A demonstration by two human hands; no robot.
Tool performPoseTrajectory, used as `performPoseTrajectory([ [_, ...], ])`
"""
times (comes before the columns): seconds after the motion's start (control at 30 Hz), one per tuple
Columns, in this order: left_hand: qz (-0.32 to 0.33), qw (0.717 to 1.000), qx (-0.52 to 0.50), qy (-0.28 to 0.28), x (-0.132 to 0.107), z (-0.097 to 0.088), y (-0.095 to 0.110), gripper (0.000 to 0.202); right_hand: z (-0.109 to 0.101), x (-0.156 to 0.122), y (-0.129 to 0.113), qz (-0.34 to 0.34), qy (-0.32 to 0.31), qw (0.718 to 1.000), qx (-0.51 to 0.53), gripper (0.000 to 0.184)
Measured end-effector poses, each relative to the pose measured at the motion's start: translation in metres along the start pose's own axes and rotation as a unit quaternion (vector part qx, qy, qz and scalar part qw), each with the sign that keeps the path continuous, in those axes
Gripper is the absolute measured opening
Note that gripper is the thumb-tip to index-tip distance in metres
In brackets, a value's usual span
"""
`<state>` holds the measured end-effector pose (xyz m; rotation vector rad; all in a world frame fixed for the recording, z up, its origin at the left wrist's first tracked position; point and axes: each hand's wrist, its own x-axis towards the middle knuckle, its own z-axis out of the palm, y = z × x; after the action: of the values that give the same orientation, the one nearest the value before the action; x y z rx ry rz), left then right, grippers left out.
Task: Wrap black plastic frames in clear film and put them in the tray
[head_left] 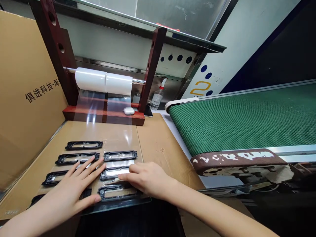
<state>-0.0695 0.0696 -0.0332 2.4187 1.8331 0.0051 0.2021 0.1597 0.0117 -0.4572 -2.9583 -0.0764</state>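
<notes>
Several long narrow black plastic frames lie in two columns on clear film (118, 135) at the table's front. My left hand (81, 184) is spread flat over the left column, its fingertips near a black frame (77, 158) and its thumb near the front frame of the right column (117, 192). My right hand (149, 177) rests at the right end of the middle frame in that column (115, 172), fingers bent together. A small pale thing shows below its fingertips; whether the fingers hold it is unclear. Another frame (120, 155) lies just behind.
Two white film rolls (91, 79) hang on a metal rod in a dark red wooden stand (103, 116). A white earbud case (128, 111) sits on its base, with a spray bottle (157, 98) beyond. A green conveyor belt (242, 118) runs at right; a cardboard box (24, 65) stands left.
</notes>
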Motion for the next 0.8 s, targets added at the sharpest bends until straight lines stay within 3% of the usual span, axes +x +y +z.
performPoseTrajectory([
  [0.8,0.039,0.993,0.073,0.086,-0.001,0.011,-0.011,0.073,-0.024,-0.066,0.029,0.040,-0.025,0.997,-0.067,0.024],
])
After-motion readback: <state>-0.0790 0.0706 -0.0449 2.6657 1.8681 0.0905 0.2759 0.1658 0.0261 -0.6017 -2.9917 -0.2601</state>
